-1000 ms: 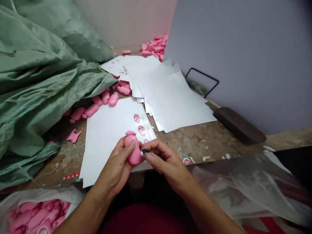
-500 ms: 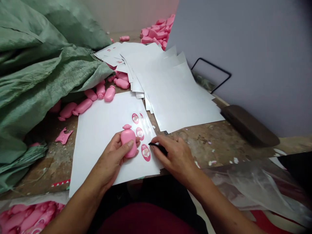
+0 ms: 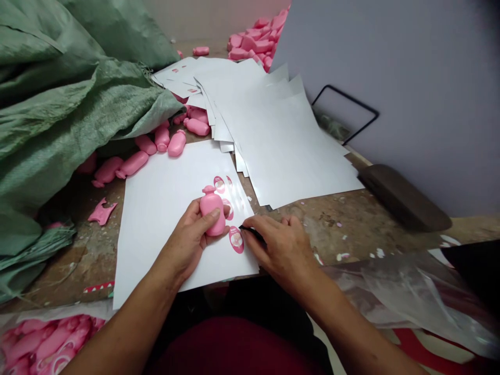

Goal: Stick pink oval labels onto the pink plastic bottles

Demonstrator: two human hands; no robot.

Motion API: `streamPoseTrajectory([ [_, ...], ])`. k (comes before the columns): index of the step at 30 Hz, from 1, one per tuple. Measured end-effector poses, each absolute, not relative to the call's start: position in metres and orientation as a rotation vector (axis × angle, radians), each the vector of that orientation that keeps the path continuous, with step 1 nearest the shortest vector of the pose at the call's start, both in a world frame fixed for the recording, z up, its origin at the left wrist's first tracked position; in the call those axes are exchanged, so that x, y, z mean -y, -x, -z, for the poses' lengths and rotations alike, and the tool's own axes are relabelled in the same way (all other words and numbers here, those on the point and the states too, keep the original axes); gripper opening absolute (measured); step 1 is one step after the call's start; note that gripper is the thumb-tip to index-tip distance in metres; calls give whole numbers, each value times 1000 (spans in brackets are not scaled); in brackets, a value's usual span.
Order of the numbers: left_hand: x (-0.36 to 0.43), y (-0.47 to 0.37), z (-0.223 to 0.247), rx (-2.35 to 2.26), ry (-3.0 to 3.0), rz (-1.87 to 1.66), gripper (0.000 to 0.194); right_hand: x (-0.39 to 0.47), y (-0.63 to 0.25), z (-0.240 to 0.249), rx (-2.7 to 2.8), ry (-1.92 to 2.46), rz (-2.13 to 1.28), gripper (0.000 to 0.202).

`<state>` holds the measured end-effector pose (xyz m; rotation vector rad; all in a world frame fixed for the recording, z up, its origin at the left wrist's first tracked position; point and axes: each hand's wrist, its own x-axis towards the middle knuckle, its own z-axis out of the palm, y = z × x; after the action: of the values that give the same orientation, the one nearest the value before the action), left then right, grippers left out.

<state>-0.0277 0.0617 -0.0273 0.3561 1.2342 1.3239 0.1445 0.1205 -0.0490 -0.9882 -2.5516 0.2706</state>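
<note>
My left hand (image 3: 195, 229) is closed round a small pink bottle (image 3: 213, 211), its thumb across the front. The bottle leans over a white sticker sheet (image 3: 156, 208) on the table. Between the thumb and fingers of my right hand (image 3: 279, 242) is a thin black tool (image 3: 253, 233); its kind I cannot make out. The tool's tip is at the upper right edge of an oval pink sticker (image 3: 236, 240). Further stickers, one of them an oval pink label (image 3: 219, 184), run up the sheet, partly hidden by the bottle and fingers.
A stack of white sheets (image 3: 273, 146) lies behind to the right. Several pink bottles (image 3: 133, 164) lie beside a green woven sack (image 3: 78, 120). More bottles (image 3: 258, 41) are heaped at the back. A brown block (image 3: 404, 197) rests at the right; a bag of pink pieces (image 3: 50, 338) is lower left.
The bottle in my left hand has moved slightly up and to the right, nearer the stickers. My right hand keeps the black tool at the nearest sticker. The camera view has shifted a little.
</note>
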Motion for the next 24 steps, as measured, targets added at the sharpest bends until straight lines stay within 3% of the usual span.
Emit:
streamPoseTrajectory([
  [13,-65,33,30,-1202,-301,-1315,26,-122,-143,47,2549,960,-233,22],
  [20,-65,32,29,-1183,-311,-1318,25,-127,-138,50,2550,887,-460,17],
  [24,-66,33,30,-1177,-272,-1328,30,-129,-144,47,2500,969,-411,18],
])
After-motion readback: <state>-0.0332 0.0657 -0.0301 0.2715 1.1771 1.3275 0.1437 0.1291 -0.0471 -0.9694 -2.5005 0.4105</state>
